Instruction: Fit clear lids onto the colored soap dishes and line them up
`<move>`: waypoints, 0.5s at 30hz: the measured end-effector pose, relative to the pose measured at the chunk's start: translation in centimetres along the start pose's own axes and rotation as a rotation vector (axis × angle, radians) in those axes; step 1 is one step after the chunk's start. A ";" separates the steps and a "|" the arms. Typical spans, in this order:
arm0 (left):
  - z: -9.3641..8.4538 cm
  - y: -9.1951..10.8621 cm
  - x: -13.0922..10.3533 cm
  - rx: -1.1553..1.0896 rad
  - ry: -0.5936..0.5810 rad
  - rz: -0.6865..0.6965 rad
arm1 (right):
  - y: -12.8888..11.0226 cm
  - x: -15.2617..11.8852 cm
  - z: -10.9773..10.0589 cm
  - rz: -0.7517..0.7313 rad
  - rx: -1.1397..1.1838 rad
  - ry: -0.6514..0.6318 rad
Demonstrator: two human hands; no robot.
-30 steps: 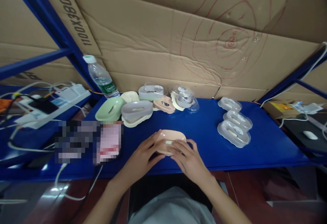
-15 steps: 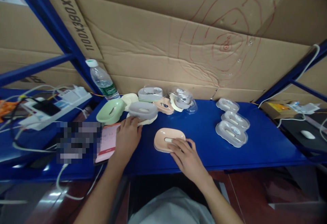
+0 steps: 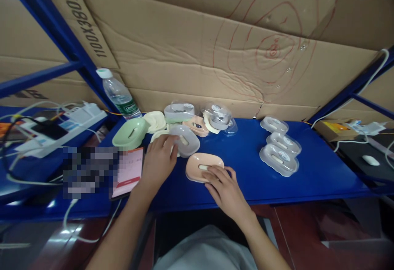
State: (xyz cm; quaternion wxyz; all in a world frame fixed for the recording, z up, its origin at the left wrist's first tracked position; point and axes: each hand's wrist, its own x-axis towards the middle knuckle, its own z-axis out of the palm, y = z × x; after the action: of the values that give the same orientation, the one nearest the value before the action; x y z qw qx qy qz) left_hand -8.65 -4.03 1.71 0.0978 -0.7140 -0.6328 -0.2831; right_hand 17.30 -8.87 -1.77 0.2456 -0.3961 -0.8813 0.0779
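A grey soap dish (image 3: pixel 192 142) with a pale piece in its middle is tilted. My left hand (image 3: pixel 161 155) is closed on its left edge, partly hiding it. Just in front of it lies a peach soap dish (image 3: pixel 193 161), also with a pale piece at its centre. My right hand (image 3: pixel 226 186) grips the peach dish's lower right side, thumb at the near edge and fingers over the rim. Under my left fingers, a cream dish (image 3: pixel 157 135) shows in part. To the left sits a green soap dish (image 3: pixel 131 133).
More dishes and clear covers (image 3: pixel 217 114) are piled at the back. Several clear-covered grey dishes (image 3: pixel 279 160) stand in a row at right. A water bottle (image 3: pixel 118 97), a phone (image 3: pixel 131 171) and a power strip (image 3: pixel 70 128) lie leftward. Cardboard (image 3: pixel 172 48) walls the back.
My left hand has moved the grey dish off the cream one, to the right and toward the peach dish, turning it. My right hand stays on the peach dish.
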 end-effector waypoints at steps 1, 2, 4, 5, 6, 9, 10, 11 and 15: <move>-0.1 0.6 0.8 -0.013 -0.006 0.028 | 0.0 0.0 0.0 -0.001 0.001 -0.001; 0.0 1.1 1.8 -0.017 -0.026 0.052 | 0.0 0.0 0.0 -0.002 0.001 -0.004; 0.5 2.3 3.9 0.012 -0.103 0.074 | 0.0 0.0 0.0 -0.003 -0.002 -0.010; 1.0 2.9 5.0 0.050 -0.147 0.055 | 0.0 0.0 0.1 -0.003 -0.003 -0.012; 1.6 3.4 6.1 0.058 -0.165 0.055 | 0.0 0.0 0.1 -0.002 -0.004 -0.013; 3.8 4.5 8.6 0.039 -0.200 0.093 | 0.0 0.0 0.1 0.001 -0.001 -0.013; 4.5 4.7 9.1 0.027 -0.212 0.108 | 0.1 -0.1 0.1 0.003 0.002 -0.013; 5.0 4.9 9.5 0.016 -0.223 0.119 | 0.1 -0.1 0.1 0.006 0.004 -0.013; 6.0 4.4 9.9 -0.039 -0.247 0.133 | 0.5 -0.4 0.2 0.037 -0.027 0.017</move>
State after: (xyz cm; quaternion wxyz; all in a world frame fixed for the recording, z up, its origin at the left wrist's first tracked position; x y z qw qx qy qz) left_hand -2.41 6.57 3.02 0.0240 -0.7857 -0.5855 -0.1984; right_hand 17.74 -8.84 -2.25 0.2461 -0.4163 -0.8727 0.0672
